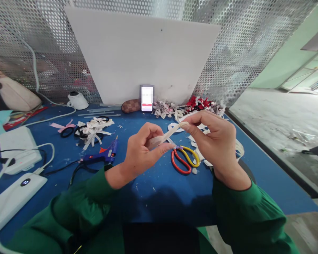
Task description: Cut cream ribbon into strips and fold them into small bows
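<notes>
Between my two hands runs a white fabric ribbon [170,133], held above the blue table. My left hand [141,150] is closed round its lower part, the thumb stretched along it. The upper end is pinched between the thumb and fingers of my right hand [213,141]. Below the ribbon lie scissors [180,163] with one red and one yellow handle; their blades are largely hidden. White ribbon pieces [197,150] lie partly behind my right hand. To the left rests a blue glue gun [106,153].
White bows on black hair ties [95,128] and a pink bow [63,127] lie left. A lit phone [147,98] leans beside a checkered case [131,106] at the back. Red and white bows [198,103] are piled behind. Power banks [18,197] and cables occupy the left side.
</notes>
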The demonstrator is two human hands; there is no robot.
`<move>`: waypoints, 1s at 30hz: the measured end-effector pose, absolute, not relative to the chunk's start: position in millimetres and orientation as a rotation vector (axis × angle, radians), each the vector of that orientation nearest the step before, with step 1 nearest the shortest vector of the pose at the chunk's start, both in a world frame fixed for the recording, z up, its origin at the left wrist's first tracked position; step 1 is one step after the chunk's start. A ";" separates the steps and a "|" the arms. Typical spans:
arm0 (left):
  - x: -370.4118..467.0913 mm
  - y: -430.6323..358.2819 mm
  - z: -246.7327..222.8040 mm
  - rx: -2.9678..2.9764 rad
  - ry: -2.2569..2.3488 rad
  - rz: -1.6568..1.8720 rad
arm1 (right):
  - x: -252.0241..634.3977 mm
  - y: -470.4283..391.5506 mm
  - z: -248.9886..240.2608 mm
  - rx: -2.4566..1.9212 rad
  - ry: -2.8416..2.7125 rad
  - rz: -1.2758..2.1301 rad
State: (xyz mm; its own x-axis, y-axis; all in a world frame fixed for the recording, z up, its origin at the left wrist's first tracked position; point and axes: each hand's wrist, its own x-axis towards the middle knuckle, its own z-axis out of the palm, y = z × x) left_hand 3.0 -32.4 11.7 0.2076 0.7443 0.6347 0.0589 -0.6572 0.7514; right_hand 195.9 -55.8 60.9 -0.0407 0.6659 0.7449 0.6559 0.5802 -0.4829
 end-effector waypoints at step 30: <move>5.4 -36.6 8.0 2.002 0.859 1.602 | 194.3 -56.3 59.2 -1.098 -1.734 0.012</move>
